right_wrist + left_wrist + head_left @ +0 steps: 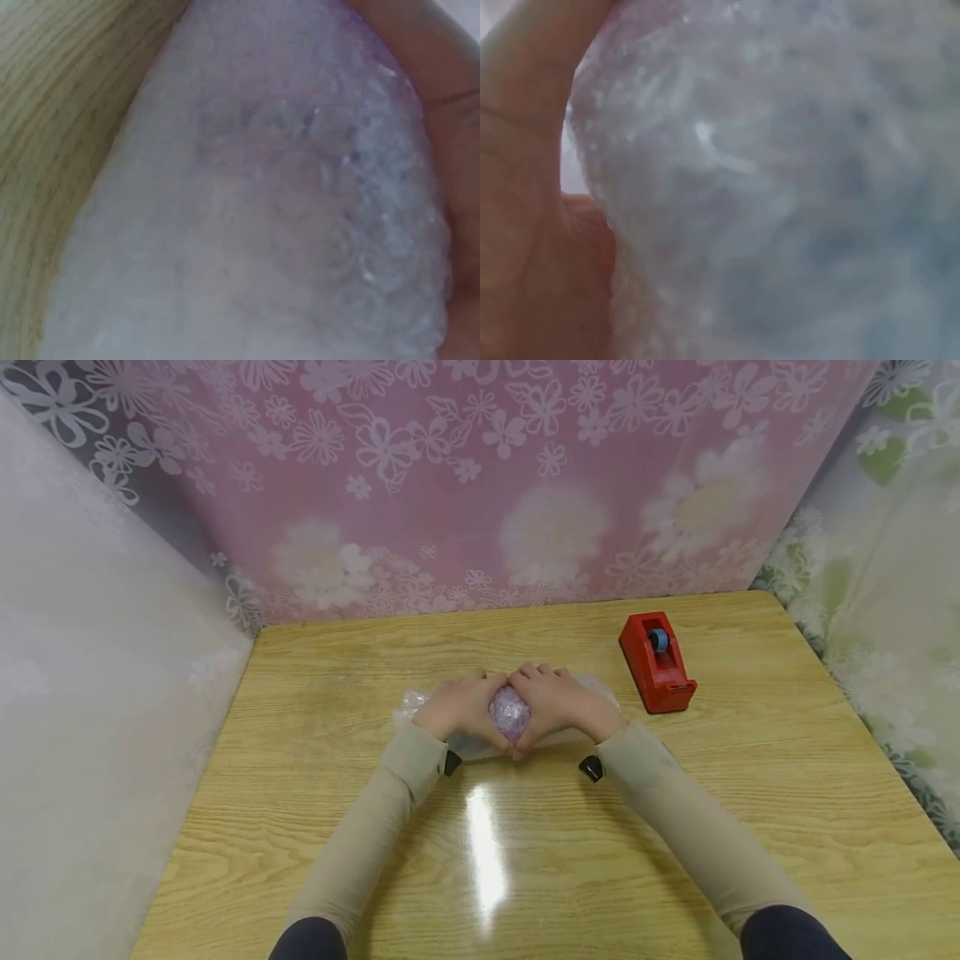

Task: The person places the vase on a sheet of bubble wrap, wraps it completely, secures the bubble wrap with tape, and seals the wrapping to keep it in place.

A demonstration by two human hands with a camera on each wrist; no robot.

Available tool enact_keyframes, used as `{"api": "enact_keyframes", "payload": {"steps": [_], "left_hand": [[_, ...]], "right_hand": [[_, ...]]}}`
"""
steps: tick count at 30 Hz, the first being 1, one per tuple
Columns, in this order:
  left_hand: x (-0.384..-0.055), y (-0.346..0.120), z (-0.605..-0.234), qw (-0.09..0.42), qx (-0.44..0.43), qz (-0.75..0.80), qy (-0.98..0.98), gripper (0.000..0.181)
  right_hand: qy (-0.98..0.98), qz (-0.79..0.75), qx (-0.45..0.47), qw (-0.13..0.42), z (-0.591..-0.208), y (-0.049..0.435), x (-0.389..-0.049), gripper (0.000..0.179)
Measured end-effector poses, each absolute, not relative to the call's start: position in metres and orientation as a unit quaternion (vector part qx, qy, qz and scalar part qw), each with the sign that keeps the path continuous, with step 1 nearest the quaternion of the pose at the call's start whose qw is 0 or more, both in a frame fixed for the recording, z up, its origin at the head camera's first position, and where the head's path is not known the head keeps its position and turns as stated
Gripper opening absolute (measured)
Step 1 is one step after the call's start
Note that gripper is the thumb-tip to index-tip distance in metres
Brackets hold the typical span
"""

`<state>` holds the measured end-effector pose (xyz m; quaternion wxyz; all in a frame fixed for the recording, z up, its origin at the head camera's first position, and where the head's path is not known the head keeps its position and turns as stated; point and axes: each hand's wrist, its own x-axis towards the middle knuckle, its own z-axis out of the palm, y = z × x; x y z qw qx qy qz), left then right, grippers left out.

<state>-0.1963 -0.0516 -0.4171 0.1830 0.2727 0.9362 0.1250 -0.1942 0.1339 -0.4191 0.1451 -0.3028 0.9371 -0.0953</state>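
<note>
A rounded purple-tinted object wrapped in bubble wrap lies at the middle of the wooden table. My left hand curls round its left side, and my right hand round its right. Thumbs meet at the near side, and the fingers come close together at the far side. Loose bubble wrap sticks out past both hands. Close up in the left wrist view, crinkled clear wrap fills most of the picture beside the palm. Bubbles over a purple tint show on the wrap in the right wrist view.
A red tape dispenser with a blue roll stands at the back right of the table. Pink floral cloth hangs behind, and pale cloth hangs at both sides. Dark devices sit at both wrists.
</note>
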Motion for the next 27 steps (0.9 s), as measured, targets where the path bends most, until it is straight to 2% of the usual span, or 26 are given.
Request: {"api": "enact_keyframes", "payload": {"steps": [8,16,25,27], "left_hand": [[-0.204,-0.052,-0.418,0.238,0.261,0.157,0.922,0.112],[-0.21,-0.051,-0.42,0.265,0.261,0.166,0.913,0.113],[-0.214,-0.05,-0.417,0.297,0.26,0.171,0.903,0.103],[-0.215,-0.049,-0.417,0.306,0.257,0.174,0.9,0.109]], "right_hand": [[0.928,-0.122,-0.295,0.19,-0.417,0.134,-0.201,0.11],[0.922,-0.135,-0.3,0.203,-0.418,0.135,-0.205,0.096],[0.923,-0.138,-0.29,0.214,-0.417,0.134,-0.204,0.095],[0.924,-0.137,-0.29,0.21,-0.417,0.134,-0.203,0.094]]}}
